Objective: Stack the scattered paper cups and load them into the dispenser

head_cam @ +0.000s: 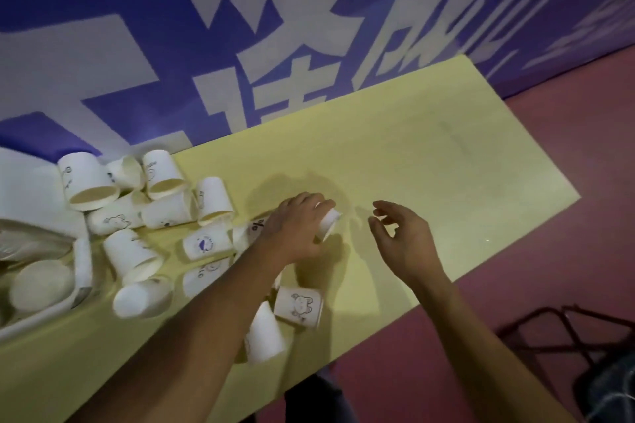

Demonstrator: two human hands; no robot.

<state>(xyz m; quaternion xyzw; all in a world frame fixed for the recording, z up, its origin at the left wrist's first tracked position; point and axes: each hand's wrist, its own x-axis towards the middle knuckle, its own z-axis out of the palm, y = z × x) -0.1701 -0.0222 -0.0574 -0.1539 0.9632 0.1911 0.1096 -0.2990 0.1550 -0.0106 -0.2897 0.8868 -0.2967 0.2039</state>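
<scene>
- Head view: left hand grips one cup mid-table; right hand at 3 o'clock, loose, holding nothing.
- Barely started imo: loose cups all over at 9 o'clock, no stack, can't spot a dispenser.

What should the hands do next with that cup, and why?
Probably pass it across. The left hand grips one white paper cup over the yellow table, while the right hand waits open and empty beside it. Taking the cup there would start a stack and free the left hand for the white bear-print cup lying nearby.
</scene>
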